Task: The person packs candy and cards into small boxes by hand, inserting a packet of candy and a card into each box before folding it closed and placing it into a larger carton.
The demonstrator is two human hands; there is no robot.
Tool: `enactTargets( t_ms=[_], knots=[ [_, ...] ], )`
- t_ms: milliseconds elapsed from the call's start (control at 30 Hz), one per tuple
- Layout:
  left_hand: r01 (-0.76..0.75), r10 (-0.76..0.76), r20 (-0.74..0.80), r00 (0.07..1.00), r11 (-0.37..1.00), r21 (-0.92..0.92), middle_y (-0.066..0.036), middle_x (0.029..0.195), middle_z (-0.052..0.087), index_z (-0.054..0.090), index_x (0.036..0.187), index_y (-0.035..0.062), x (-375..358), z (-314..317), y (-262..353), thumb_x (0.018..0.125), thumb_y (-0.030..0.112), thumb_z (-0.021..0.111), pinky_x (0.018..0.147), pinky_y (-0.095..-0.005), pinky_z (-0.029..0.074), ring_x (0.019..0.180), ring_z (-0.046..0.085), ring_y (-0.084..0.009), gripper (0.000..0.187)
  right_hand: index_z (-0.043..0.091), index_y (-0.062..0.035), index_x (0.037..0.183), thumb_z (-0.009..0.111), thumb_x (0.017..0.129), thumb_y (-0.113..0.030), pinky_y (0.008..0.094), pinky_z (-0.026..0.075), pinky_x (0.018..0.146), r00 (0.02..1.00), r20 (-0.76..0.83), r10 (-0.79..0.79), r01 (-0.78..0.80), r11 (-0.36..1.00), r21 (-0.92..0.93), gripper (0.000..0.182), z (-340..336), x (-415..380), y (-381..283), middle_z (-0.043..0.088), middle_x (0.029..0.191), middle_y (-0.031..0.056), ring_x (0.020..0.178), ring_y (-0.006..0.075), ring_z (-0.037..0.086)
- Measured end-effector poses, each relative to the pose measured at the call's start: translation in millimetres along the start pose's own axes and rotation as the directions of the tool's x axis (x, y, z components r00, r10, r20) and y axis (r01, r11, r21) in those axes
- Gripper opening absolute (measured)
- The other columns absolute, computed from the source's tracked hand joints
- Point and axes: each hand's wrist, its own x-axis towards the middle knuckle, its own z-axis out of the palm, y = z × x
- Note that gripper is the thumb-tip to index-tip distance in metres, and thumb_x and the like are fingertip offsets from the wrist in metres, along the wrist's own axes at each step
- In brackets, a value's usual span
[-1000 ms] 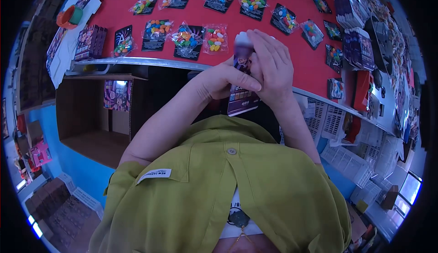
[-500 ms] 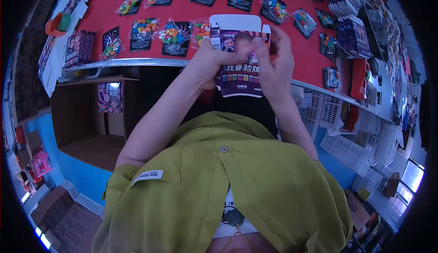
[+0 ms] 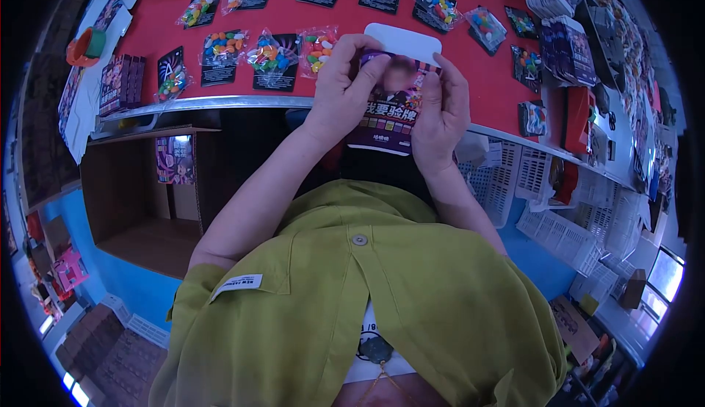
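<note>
A purple printed carton (image 3: 385, 124) is held between my two hands at the near edge of the red table, its white top flap (image 3: 404, 41) standing up at the far end. My left hand (image 3: 344, 87) grips the upper left side, thumb over the printed front. My right hand (image 3: 443, 117) clasps the right side, with fingers by the flap's right corner. Whether anything is inside the carton cannot be seen. Just left of the carton lies a clear bag of colourful candies (image 3: 318, 51), with another candy bag (image 3: 273, 56) on a black card beside it.
Several candy bags on black cards lie across the red table (image 3: 169, 47). Stacks of flat purple cartons (image 3: 565, 51) are at the right, more cartons (image 3: 121, 80) at the left. Below stands an open cardboard box (image 3: 139, 238); white plastic baskets (image 3: 562, 234) are lower right.
The carton has turned, its flap end shifting right. My left hand has moved up to its top left corner; the side tabs no longer show.
</note>
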Motion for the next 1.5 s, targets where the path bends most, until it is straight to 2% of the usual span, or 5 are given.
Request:
enactTargets(
  t_ms=[700,1033,1333,1433,1500],
  knots=[
    [0.153,-0.154,-0.002,0.988,0.981,0.122,-0.007,0.096,0.064,0.060,0.107,0.0025,3,11,0,0.085,0.003,0.060,0.080,-0.0275,0.050,0.093,0.062,-0.0146,0.022,0.048,-0.0025,0.116,0.060,0.078,-0.008,0.0431,0.041,0.099,0.544,0.762,-0.352,0.798,0.499,-0.339,0.040,-77,7,10,0.056,0.122,0.0147,0.113,0.0302,0.055],
    [-0.115,0.139,0.176,0.975,0.984,-0.137,-0.007,0.102,0.064,0.059,0.114,0.0045,-7,3,11,0.099,0.028,0.042,0.086,-0.0268,0.046,0.099,0.059,-0.0149,0.033,0.050,-0.0033,0.114,0.059,0.088,-0.019,0.0414,0.049,0.081,0.757,0.609,0.237,0.157,0.839,-0.522,0.031,-66,33,-8,0.060,0.103,0.0158,0.095,0.0332,0.059],
    [0.291,-0.157,0.364,0.918,0.890,-0.351,-0.006,0.106,0.063,0.063,0.108,0.0016,20,0,21,0.086,0.003,0.049,0.088,-0.0281,0.046,0.099,0.059,-0.0152,0.026,0.053,-0.0032,0.119,0.049,0.092,-0.012,0.0291,0.045,0.080,0.763,0.593,0.258,-0.490,0.829,0.270,0.029,-51,34,-6,0.058,0.105,0.0081,0.095,0.0157,0.055],
    [0.013,0.063,0.395,0.917,0.982,-0.187,-0.008,0.110,0.062,0.062,0.112,0.0043,28,-5,20,0.086,0.004,0.053,0.089,-0.0306,0.047,0.100,0.059,-0.0186,0.027,0.057,-0.0051,0.116,0.052,0.091,-0.014,0.0300,0.046,0.080,0.864,0.494,0.095,-0.143,0.988,0.060,0.027,-50,38,-3,0.058,0.110,0.0089,0.096,0.0170,0.056],
    [-0.471,0.325,0.453,0.830,0.843,0.259,-0.011,0.114,0.060,0.061,0.115,0.0069,27,-11,21,0.087,0.009,0.057,0.087,-0.0324,0.049,0.101,0.059,-0.0234,0.028,0.059,-0.0073,0.114,0.058,0.087,-0.016,0.0302,0.047,0.080,0.582,0.546,-0.603,0.812,0.394,-0.430,0.028,-56,44,11,0.058,0.114,0.0097,0.097,0.0198,0.057]
  ],
)
